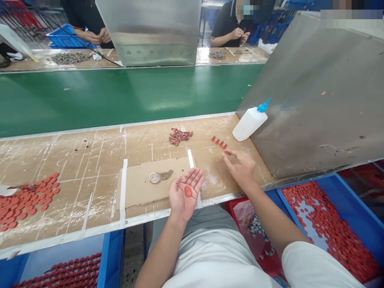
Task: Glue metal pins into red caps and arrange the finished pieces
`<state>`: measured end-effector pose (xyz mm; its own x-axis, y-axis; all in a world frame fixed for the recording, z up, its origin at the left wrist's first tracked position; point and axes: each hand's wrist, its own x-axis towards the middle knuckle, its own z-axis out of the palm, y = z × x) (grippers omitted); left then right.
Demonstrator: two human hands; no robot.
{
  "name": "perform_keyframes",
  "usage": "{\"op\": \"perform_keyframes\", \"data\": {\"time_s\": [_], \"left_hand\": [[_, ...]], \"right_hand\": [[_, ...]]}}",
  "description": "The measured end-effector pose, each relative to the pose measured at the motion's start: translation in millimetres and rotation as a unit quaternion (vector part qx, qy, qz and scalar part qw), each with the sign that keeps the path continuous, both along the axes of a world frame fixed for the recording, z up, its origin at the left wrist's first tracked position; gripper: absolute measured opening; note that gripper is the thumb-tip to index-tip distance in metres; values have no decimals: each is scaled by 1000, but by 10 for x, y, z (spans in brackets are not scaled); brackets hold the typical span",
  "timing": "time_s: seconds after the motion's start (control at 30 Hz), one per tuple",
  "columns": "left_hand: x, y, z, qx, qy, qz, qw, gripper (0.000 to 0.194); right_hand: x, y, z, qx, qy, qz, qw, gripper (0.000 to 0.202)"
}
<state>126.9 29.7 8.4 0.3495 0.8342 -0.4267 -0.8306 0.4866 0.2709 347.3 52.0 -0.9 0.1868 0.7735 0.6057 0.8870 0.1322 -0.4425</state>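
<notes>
Palm up over the table's front edge, my left hand (pixel 185 194) has its fingers spread, with a couple of small red discs (pixel 188 191) lying in the palm. My right hand (pixel 240 165) is just in front of a short row of red pieces with dark tops (pixel 221 143); its thumb and index finger are near the closest piece, and whether anything is between them is too small to tell. A heap of small red and dark parts (pixel 180 136) lies beyond my left hand. A round clear dish (pixel 155 178) sits on the cardboard sheet (pixel 138 194) beside a wet brown patch.
A white bottle with a blue nozzle (pixel 250 124) leans at the metal panel (pixel 324 96). Red discs (pixel 30 200) spread at the left. Blue bins (pixel 357 200) with red pieces stand below both sides. Two people work beyond the green belt (pixel 135 90).
</notes>
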Motion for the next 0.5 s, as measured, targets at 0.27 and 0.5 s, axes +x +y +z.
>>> {"op": "perform_keyframes", "data": {"time_s": [0.27,0.5], "left_hand": [[20,-40,58,39,11,2,999,46],[-45,-68,76,43,12,29,999,44]], "right_hand": [[-925,-585,115,-71,130,317,937,32],[-967,-509,144,-121,212,324,914,29]]}}
